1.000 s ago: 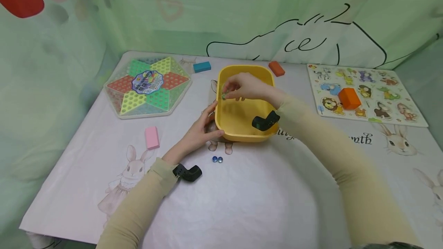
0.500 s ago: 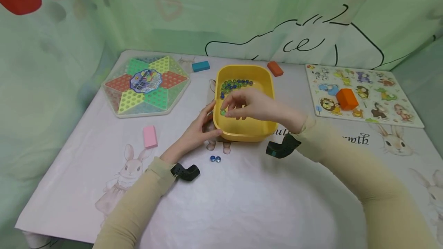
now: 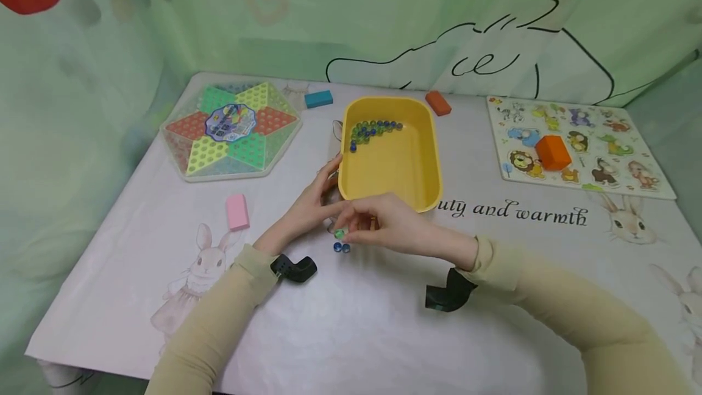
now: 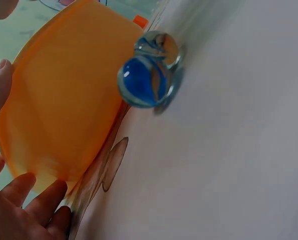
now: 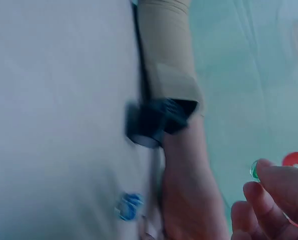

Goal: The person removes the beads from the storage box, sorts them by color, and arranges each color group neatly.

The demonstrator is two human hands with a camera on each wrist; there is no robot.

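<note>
My right hand (image 3: pixel 397 224) pinches a green marble (image 3: pixel 339 234) between thumb and fingertips, in front of the yellow bin (image 3: pixel 392 169). Just below that marble, a pair of blue marbles (image 3: pixel 342 248) sits side by side on the table; the left wrist view shows the two blue swirled marbles (image 4: pixel 144 82) up close. My left hand (image 3: pixel 304 212) rests against the bin's left side near its front corner, fingers (image 4: pixel 47 202) fairly straight on the outer wall. Inside the bin, blue and green marbles (image 3: pixel 364 131) are gathered at the back left.
A hexagonal star-patterned game board (image 3: pixel 230 130) lies at the back left, with a pink block (image 3: pixel 237 212) in front. Blue (image 3: pixel 319 99) and red-orange (image 3: pixel 438 103) blocks flank the bin's back. An animal puzzle board (image 3: pixel 620 151) bearing an orange block (image 3: pixel 553 152) is at right.
My right hand has come out of the bin toward me, carrying the green marble over the front rim to the blue pair. My left hand has stayed at the bin's side.
</note>
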